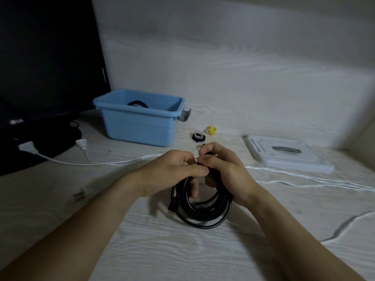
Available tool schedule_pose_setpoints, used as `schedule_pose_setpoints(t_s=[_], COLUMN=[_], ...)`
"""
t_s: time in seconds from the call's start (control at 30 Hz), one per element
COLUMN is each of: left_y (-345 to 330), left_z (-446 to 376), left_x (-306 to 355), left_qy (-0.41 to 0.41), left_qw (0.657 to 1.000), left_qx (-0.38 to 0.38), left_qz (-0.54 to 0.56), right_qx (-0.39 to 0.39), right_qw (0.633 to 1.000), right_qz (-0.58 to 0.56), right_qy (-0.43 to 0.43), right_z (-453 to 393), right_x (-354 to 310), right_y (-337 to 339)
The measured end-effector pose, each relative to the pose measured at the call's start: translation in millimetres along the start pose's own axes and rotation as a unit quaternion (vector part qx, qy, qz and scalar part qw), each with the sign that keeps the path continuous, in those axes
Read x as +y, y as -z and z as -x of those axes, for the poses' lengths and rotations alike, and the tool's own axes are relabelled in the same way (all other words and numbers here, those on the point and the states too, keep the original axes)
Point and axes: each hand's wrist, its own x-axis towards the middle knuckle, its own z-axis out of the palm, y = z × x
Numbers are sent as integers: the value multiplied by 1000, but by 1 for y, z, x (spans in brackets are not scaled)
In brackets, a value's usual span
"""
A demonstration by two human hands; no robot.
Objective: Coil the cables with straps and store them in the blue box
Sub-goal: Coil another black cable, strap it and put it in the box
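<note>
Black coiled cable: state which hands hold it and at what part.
Both hands hold the black coiled cable at the top of its loop: the left hand and the right hand grip there, fingers curled round the bundled strands. The plug end hangs free.

The box (140, 120) near the table's far left edge is light blue, with a grey handle clip (185, 115) at its right end. The coiled cable (203, 207) is black. The table (182, 250) is whitish with a wavy wood-grain pattern. Past the box's right end lie a yellow strap (212, 130) and a black-and-white strap roll (198, 136). A white cable (97, 162) trails toward the black monitor (44, 67). The lid (284, 154) is white.
</note>
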Motion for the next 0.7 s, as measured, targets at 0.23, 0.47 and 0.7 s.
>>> schedule_pose_setpoints(t_s=[0.23, 0.47, 0.7], left_y=[0, 1, -6], left_z=[3, 2, -1], left_x=[6, 2, 1], left_qy=[9, 45, 80], left_qw=[999, 998, 984], left_qx=[30, -12, -31], left_qz=[-34, 33, 156], right_qx=[-6, 32, 92], right_qw=[999, 997, 980], right_qz=[-36, -26, 86], right_qy=[-3, 64, 155], right_z=[0, 4, 0], right_x=[3, 7, 15], right_y=[-5, -12, -5])
